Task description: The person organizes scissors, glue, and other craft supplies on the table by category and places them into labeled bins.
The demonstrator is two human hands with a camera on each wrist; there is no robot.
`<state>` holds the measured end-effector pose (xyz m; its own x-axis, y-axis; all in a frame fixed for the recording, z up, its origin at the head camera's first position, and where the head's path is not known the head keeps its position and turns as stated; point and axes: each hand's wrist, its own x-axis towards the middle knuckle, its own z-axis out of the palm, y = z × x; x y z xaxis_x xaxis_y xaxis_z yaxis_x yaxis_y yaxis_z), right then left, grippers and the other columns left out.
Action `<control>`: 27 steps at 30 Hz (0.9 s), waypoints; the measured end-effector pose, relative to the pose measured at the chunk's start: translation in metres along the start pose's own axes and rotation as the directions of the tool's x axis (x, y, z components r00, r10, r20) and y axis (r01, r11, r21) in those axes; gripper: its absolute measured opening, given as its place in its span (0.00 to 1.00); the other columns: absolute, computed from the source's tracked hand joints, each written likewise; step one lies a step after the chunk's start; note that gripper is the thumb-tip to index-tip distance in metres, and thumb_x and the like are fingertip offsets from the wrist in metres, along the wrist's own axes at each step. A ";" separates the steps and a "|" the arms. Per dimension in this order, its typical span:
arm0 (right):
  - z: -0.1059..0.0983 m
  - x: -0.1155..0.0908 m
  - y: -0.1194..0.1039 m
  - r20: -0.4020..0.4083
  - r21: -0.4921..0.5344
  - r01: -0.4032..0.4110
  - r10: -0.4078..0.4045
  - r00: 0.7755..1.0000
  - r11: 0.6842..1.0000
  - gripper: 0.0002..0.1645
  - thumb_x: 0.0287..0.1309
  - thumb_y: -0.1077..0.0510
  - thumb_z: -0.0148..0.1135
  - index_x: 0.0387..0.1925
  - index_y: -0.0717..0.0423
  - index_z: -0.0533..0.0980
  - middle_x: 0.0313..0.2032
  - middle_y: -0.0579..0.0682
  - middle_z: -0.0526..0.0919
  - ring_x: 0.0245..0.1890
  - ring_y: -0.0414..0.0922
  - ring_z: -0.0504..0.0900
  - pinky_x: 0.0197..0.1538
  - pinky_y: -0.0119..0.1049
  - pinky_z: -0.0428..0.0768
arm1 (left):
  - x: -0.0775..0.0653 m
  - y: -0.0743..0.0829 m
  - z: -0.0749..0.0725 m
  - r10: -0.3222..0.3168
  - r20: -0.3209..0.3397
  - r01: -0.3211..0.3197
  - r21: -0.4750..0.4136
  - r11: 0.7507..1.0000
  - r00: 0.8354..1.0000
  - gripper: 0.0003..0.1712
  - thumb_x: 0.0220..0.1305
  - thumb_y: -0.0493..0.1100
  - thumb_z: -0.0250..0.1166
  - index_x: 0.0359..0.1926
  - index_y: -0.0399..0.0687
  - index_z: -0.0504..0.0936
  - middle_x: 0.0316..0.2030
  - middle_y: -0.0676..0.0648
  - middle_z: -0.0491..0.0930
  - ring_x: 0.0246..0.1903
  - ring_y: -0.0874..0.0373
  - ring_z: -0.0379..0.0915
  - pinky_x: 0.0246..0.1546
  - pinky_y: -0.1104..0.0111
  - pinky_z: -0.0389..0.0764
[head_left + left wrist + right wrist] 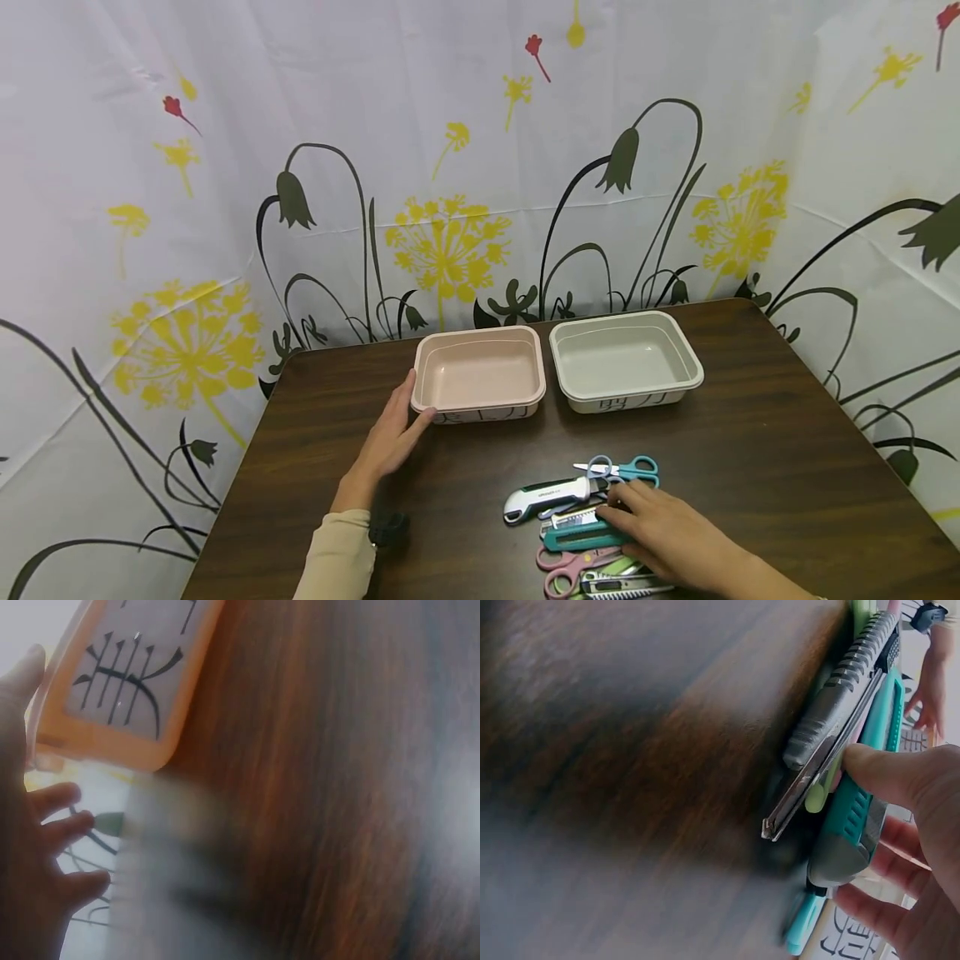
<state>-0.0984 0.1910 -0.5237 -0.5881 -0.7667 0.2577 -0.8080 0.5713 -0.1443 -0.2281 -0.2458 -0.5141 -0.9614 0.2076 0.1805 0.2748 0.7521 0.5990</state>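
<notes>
My left hand (386,442) rests with extended fingers against the left end of a pink container (480,375); its lettered side also shows in the left wrist view. Over a pile of cutting tools, my right hand (667,529) pinches a teal utility knife (585,537), thumb on one side and fingers on the other, as the right wrist view shows. Around it lie a white-and-black utility knife (551,496), blue scissors (639,472), pink scissors (573,568) and a silver utility knife (836,697). Parts of the pile are hidden beneath the right hand.
A pale grey-green container (626,358) stands right of the pink one, near the back edge of the dark wooden table (757,467). Behind the table hangs a white curtain (465,108) with printed flowers. A dark band (388,528) is on the left wrist.
</notes>
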 end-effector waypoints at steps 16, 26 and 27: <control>0.005 -0.001 -0.012 -0.052 -0.102 -0.075 0.070 0.996 0.992 0.27 0.48 0.52 0.75 0.52 0.50 0.81 0.46 0.45 0.72 0.45 0.42 0.71 0.37 0.40 0.77 | 0.000 -0.001 0.024 -0.044 -0.083 0.027 -0.195 0.980 0.996 0.49 0.70 0.59 0.58 0.79 0.52 0.39 0.76 0.44 0.45 0.72 0.45 0.48 0.66 0.45 0.54; 0.005 -0.002 -0.014 -0.046 -0.155 -0.052 0.045 0.998 0.987 0.27 0.44 0.60 0.73 0.51 0.52 0.80 0.43 0.44 0.73 0.45 0.42 0.72 0.35 0.38 0.80 | 0.003 0.000 0.027 -0.049 -0.105 0.019 -0.266 0.964 0.993 0.49 0.69 0.56 0.61 0.78 0.60 0.38 0.76 0.43 0.48 0.72 0.44 0.49 0.66 0.44 0.52; 0.005 -0.002 -0.014 -0.045 -0.156 -0.047 0.041 0.998 0.987 0.28 0.43 0.61 0.73 0.51 0.52 0.80 0.44 0.45 0.73 0.45 0.43 0.73 0.35 0.38 0.80 | 0.003 0.000 0.027 -0.051 -0.103 0.022 -0.266 0.964 0.993 0.49 0.69 0.55 0.61 0.78 0.60 0.38 0.76 0.43 0.48 0.72 0.44 0.49 0.66 0.44 0.53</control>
<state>-0.0862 0.1830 -0.5264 -0.6184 -0.7287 0.2942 -0.7636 0.6457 -0.0058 -0.2309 -0.2278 -0.5346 -0.9679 0.1032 0.2290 0.2467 0.5629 0.7889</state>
